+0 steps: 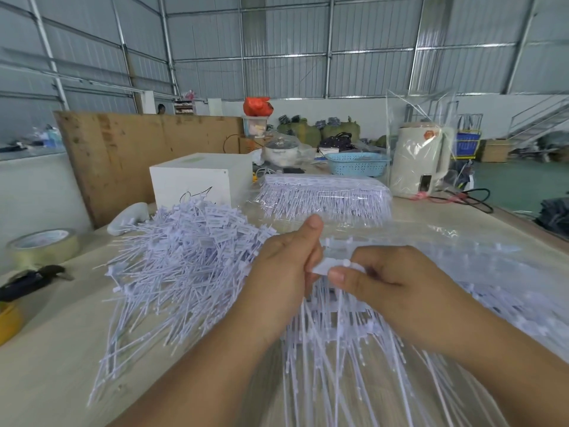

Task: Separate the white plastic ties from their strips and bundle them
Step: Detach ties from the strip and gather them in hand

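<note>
A strip of white plastic ties (326,266) is held up over the table between both hands, its long tails hanging down toward me. My left hand (286,266) grips the strip's left end, thumb up. My right hand (381,278) pinches the head of one tie at the strip's right side. A big loose heap of separated ties (184,257) lies to the left on the table. More ties on strips (338,340) lie under my hands. A wrapped pack of strips (326,195) sits farther back.
A white box (197,180) stands behind the heap. A tape roll (43,246) and a dark tool (30,280) lie at the left edge. A blue basket (357,163) and a white kettle in plastic (421,161) stand at the back right. Clear plastic film (462,241) covers the right side.
</note>
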`<state>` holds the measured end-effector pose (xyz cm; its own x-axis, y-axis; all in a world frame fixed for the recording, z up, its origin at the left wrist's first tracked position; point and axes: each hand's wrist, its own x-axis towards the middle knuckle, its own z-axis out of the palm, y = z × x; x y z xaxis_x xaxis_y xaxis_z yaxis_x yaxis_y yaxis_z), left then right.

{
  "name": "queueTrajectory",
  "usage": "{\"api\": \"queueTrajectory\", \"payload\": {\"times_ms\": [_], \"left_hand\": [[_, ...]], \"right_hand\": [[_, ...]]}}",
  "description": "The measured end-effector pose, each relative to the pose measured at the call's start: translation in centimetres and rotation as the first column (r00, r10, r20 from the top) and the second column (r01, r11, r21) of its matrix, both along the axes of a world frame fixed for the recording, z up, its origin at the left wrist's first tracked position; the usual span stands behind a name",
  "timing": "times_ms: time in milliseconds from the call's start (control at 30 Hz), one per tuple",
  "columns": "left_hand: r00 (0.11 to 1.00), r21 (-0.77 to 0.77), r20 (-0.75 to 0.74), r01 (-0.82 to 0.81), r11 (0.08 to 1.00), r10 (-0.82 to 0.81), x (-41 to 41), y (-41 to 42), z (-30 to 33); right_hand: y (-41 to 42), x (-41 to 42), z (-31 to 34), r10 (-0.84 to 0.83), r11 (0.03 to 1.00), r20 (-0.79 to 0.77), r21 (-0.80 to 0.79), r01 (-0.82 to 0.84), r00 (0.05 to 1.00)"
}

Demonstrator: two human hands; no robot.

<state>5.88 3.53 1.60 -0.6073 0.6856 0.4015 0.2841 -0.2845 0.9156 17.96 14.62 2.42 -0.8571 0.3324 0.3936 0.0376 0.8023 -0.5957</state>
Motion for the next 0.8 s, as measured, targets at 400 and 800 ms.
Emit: {"api": "queueTrajectory", "payload": {"times_ms": [400, 800], "left_hand": [[0.948, 0.156, 0.123, -0.31, 0.938, 0.293, 1.4, 1.1, -0.7], [0.903, 0.065, 0.105, -0.424, 0.903, 0.416, -0.1, 1.1, -0.3]], "right_hand": [[-2.7, -1.7, -1.4, -0.239, 0.958, -0.289, 0.085, 0.274, 0.927], [-3.5, -2.4, -1.6, -0.223, 0.82, -0.387, 0.423, 0.387, 0.895]]}}
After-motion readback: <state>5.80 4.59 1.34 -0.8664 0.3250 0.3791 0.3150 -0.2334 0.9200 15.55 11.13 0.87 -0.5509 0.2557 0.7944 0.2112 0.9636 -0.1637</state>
